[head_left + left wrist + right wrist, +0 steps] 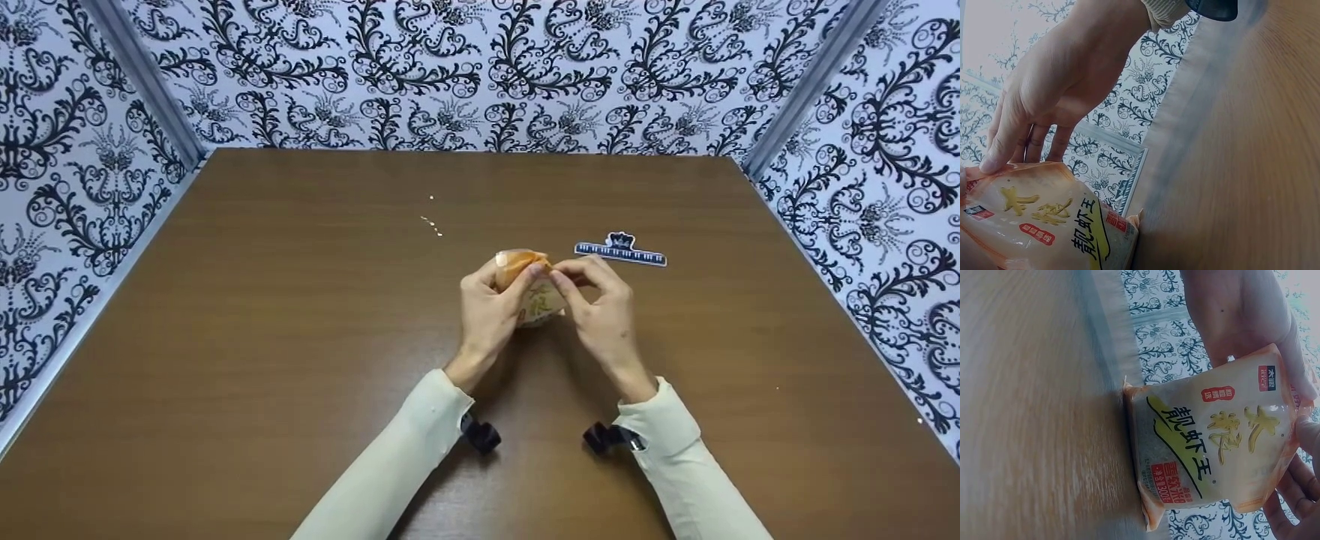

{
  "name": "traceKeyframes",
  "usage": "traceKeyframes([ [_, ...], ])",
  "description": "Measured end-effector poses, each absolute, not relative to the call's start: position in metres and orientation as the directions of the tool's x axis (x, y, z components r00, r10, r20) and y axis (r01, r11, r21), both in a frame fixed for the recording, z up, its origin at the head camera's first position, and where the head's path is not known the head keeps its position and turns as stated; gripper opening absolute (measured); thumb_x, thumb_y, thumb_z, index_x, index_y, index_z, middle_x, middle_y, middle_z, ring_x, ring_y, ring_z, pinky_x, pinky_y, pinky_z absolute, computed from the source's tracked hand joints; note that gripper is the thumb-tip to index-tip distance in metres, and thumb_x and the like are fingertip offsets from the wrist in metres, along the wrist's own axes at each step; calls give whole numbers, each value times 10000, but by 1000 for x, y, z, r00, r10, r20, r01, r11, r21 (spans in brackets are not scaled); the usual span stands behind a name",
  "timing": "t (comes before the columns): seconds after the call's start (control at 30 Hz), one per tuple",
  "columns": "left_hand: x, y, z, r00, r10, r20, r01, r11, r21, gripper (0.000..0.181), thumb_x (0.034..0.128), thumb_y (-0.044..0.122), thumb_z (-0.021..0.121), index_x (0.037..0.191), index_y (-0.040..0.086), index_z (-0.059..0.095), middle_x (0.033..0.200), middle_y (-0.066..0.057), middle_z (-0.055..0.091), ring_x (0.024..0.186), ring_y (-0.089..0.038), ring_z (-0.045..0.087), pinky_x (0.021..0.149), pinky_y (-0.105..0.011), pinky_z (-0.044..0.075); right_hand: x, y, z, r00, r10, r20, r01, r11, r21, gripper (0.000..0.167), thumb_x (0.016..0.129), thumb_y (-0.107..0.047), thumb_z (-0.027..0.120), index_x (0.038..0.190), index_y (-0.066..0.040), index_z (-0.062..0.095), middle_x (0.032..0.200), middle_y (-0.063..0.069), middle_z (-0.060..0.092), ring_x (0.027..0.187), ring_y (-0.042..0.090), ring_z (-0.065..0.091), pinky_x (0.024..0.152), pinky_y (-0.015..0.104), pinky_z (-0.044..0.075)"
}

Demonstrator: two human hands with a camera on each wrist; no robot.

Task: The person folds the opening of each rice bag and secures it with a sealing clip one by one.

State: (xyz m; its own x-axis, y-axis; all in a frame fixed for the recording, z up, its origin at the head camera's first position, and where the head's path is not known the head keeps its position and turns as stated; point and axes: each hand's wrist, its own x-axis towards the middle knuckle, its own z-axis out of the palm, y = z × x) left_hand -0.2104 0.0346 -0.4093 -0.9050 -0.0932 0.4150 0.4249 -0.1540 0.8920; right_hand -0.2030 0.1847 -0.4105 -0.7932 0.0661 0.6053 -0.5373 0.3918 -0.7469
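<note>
A small printed plastic bag of rice (538,306) is upright between the two hands, with an orange top edge and a whitish front bearing gold and black lettering. My left hand (484,311) pinches the top edge on its left side, thumb in front and fingers behind. On the other side my right hand (604,311) pinches the same edge close to the left thumb. In the right wrist view the bag's (1207,439) lower end is at the tabletop; whether it bears on it I cannot tell. The fingertips behind the bag are partly hidden.
A blue-and-white clip with a piano-key pattern (621,252) lies on the brown table (300,337) just beyond the right hand. Several small white bits (431,223) are scattered farther back, left of the bag. Patterned walls (450,75) enclose the back and sides.
</note>
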Motion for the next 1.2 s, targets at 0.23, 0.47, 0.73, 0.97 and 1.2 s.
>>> traceKeyframes([
  [0.23, -210, 35, -408, -922, -71, 380, 387, -173, 906, 217, 927, 95, 786, 1113, -16, 770, 1074, -178, 797, 892, -75, 737, 804, -269, 613, -202, 184, -409, -786, 66, 615, -546, 392, -740, 72, 949, -144, 770, 967, -79, 794, 923, 45, 726, 873, 79, 636, 823, 192, 535],
  [0.47, -209, 35, -407, -916, -47, 399, 401, -179, 899, 236, 937, 115, 780, 1145, 5, 761, 1106, -154, 792, 942, -95, 734, 837, -261, 603, -203, 183, -408, -782, 71, 619, -552, 381, -741, 70, 951, -132, 766, 958, -68, 794, 915, 59, 729, 874, 74, 636, 826, 195, 539],
  [0.73, -210, 35, -407, -921, -73, 383, 390, -132, 911, 220, 919, 110, 798, 1097, -15, 765, 1040, -175, 798, 881, -93, 736, 794, -264, 612, -202, 184, -409, -784, 75, 617, -550, 378, -745, 67, 951, -130, 766, 962, -71, 797, 922, 68, 732, 877, 74, 637, 829, 179, 535],
  [0.97, -211, 36, -408, -921, -77, 383, 390, -139, 910, 195, 925, 98, 788, 1084, -14, 775, 1040, -170, 802, 903, -92, 745, 832, -281, 617, -202, 185, -409, -785, 70, 616, -549, 382, -744, 67, 945, -126, 773, 967, -68, 797, 929, 62, 733, 882, 79, 641, 832, 203, 544],
  [1.2, -212, 35, -409, -908, -81, 411, 419, -135, 898, 173, 922, 79, 785, 1060, -25, 776, 1031, -182, 795, 892, -79, 736, 820, -286, 622, -201, 184, -408, -792, 76, 605, -541, 370, -755, 47, 947, -111, 767, 953, -81, 803, 928, 65, 731, 894, 74, 626, 839, 179, 521],
])
